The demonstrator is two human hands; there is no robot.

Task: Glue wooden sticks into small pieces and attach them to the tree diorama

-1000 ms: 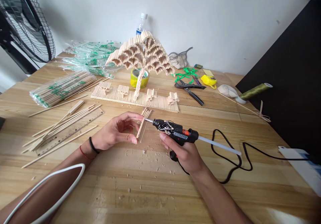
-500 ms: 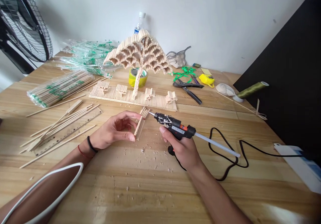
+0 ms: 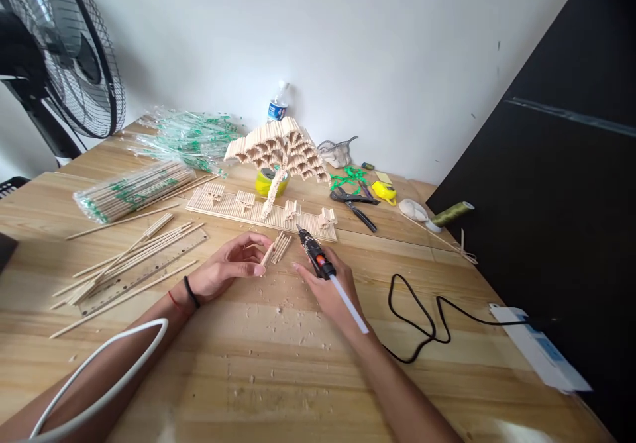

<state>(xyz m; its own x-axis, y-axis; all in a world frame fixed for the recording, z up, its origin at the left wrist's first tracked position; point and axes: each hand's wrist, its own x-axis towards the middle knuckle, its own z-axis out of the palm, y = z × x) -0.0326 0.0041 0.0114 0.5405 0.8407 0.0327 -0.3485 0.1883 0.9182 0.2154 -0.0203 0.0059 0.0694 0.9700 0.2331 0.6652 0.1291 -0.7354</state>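
Observation:
My left hand [image 3: 237,261] pinches a short piece of wooden stick [image 3: 267,256] between thumb and fingertips, tilted just above the table; whether it is one stick or two joined I cannot tell. Right beside it, several short cut sticks [image 3: 281,247] lie on the tabletop. My right hand [image 3: 332,284] is wrapped round a black glue gun [image 3: 314,252], its nozzle pointing away from me and a clear glue stick [image 3: 350,305] protruding from its back. Behind both hands stands a stick model with a parasol-like roof [image 3: 285,151] on a slatted base [image 3: 228,206] bearing small table-like pieces.
Long sticks and a clear ruler [image 3: 144,272] lie at left, near a bagged stick bundle [image 3: 136,188]. Pliers [image 3: 355,206], a yellow tape measure [image 3: 384,192] and a thread spool [image 3: 451,216] sit at back right. The black cord [image 3: 412,317] loops at right toward a power strip [image 3: 539,347].
My view has tilted up. The glue gun has swung from pointing left to pointing away from me. The held piece now sits apart from the short sticks on the table.

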